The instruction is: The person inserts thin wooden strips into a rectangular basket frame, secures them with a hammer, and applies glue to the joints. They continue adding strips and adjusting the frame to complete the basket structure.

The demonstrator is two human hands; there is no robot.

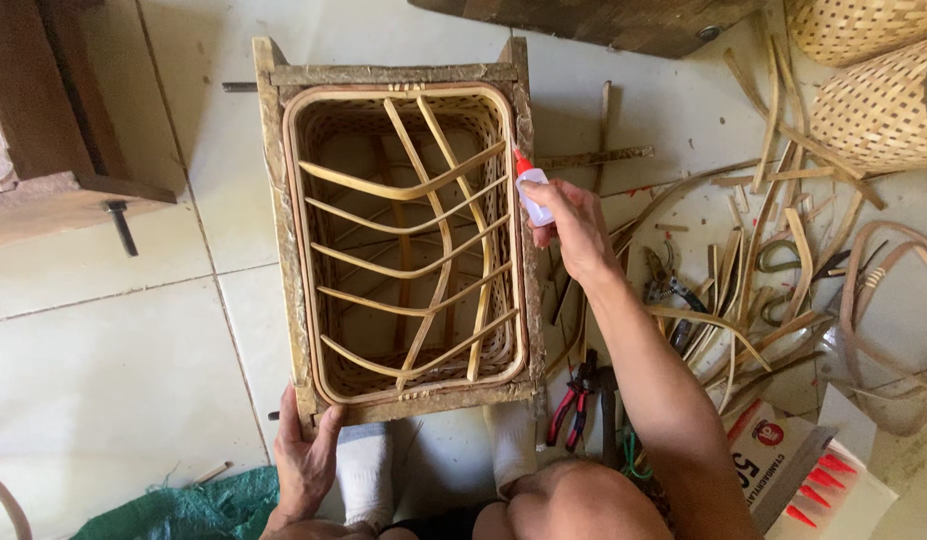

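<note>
Your left hand (306,462) clamps the near-left corner of the wooden frame (284,250); keep it braced so the woven basket (409,235) inside, centre on the tiled floor, sits steady. Your right hand (574,228) grips the small glue bottle (531,190), red nozzle at the basket's right rim: squeeze lightly, one joint only.

A small white glue bottle (535,195) with a red nozzle sits gripped in the right hand (574,232), tip pointing up-left at the frame's rim. The rectangular wooden frame (284,240), holding a woven bamboo basket (409,235) crossed by bent strips, lies just left of that hand, with the left hand (306,462) clasping its near corner.
</note>
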